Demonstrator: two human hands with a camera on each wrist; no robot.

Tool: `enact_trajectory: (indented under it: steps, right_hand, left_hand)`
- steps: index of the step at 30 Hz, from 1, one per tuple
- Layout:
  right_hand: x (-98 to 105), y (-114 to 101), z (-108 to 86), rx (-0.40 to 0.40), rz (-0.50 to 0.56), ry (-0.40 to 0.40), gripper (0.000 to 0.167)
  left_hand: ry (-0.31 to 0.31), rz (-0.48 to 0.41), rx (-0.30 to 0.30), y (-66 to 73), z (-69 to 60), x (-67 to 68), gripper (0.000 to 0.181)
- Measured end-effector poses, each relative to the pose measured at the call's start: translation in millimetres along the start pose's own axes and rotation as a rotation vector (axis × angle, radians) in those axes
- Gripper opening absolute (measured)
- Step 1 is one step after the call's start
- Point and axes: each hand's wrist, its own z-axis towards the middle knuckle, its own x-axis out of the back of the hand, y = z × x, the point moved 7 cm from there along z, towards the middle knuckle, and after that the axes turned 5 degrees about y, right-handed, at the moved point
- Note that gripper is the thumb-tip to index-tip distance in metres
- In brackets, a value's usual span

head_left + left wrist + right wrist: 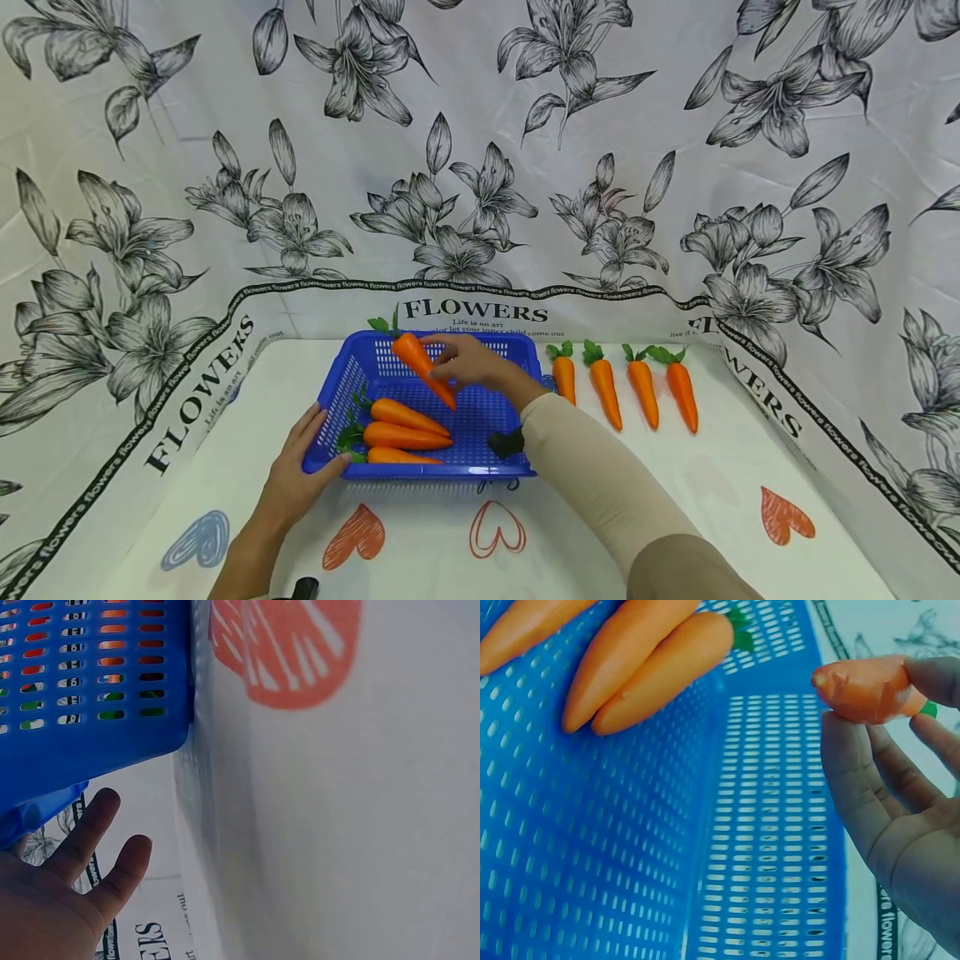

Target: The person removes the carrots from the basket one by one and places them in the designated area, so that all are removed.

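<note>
My right hand (471, 363) pinches a carrot (422, 367) over the back of the blue basket (480, 472), its leafy top pointing up and left. In the right wrist view the fingers of my right hand (911, 780) hold that carrot (870, 690) near the basket's wall (765, 825). Three other carrots (408, 435) lie in the basket's left half, leaves to the left. My left hand (296, 471) rests on the basket's front left corner, thumb on the rim. Seen from the left wrist, my left hand (75, 892) has its fingers spread beside the basket (97, 742).
Four carrots stand in a row right of the basket, among them a leftmost one (564, 379) and a rightmost one (682, 398). A small black object (506, 443) shows at my right wrist. A flowered cloth (465, 167) hangs behind the white table (720, 500).
</note>
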Motion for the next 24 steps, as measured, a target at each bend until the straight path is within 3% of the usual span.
enact_trajectory:
  steps: [15,24]
  right_hand:
    - [12,-32,-40.0,0.090,0.108,0.083,0.059]
    - [15,-49,-67.0,0.200,0.153,0.107,0.058]
  left_hand:
    - [0.015,0.004,-0.026,-2.1,0.0,-1.0,0.083]
    - [0.012,0.002,-0.025,-0.9,-0.6,-0.5,0.083]
